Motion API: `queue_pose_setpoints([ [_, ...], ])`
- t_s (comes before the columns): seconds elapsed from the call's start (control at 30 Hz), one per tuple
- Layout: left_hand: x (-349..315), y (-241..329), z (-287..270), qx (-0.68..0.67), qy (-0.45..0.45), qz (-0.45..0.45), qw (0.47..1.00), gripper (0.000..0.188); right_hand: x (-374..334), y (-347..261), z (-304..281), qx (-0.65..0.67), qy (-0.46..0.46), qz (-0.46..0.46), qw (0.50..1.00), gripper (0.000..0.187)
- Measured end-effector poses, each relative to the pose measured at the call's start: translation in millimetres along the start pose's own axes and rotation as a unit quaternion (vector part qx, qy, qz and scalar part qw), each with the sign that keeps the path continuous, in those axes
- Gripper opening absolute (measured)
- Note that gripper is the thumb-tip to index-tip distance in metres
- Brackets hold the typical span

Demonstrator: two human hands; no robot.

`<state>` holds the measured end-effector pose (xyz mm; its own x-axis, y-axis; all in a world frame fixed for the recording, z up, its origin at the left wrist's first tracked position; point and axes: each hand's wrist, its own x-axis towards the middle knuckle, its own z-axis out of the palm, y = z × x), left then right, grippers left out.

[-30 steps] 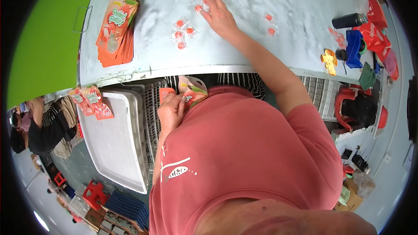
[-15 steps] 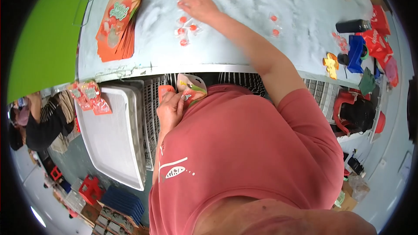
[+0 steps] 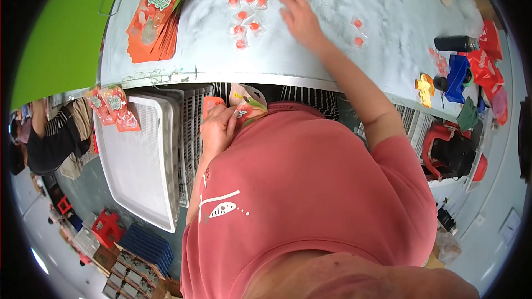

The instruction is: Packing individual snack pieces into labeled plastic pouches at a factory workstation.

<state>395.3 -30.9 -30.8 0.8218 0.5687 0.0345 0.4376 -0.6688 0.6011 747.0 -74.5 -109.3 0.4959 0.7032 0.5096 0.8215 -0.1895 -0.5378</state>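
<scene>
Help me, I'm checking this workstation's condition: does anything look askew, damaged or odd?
The table's front edge looks stained and worn below the orange pouch stack, unlike its cleaner stretch toward the middle. That stack is also unevenly fanned at its near end. Otherwise, nothing clearly stands out.

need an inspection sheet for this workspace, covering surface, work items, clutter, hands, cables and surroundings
Surface: pale worktop, marked along its front edge
Work items: wrapped red candies in scattered groups; pouch stack at left
Clutter: dark bottle, blue holder at right
Hands: left hand grips a printed pouch; right hand open beside candies, contact unclear
Cables: thin dark strand near the holder, possibly one
Surroundings: green panel, white trays
</scene>
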Motion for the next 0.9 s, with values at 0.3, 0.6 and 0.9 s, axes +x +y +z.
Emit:
queue_pose_setpoints([
  [0.3, -0.7, -1.4, -1.3, 0.003, 0.005, 0.028, 1.000, 0.008, 23.3, -87.2, 37.0, -0.056, -0.107, 0.013, 0.993, 0.115],
  [0.6, -5.8, -6.1, 2.2, 0.001, 0.021, 0.019, 1.000, 0.008, 61.7, -108.9, 69.5, -0.017, -0.198, -0.005, 0.980, 0.081],
  [0.9, -1.6, -7.5, 3.5, -0.018, -0.002, -0.024, 1.000, 0.010, 105.4, -49.8, 86.3, -0.074, -0.201, -0.056, 0.975, 0.054],
])
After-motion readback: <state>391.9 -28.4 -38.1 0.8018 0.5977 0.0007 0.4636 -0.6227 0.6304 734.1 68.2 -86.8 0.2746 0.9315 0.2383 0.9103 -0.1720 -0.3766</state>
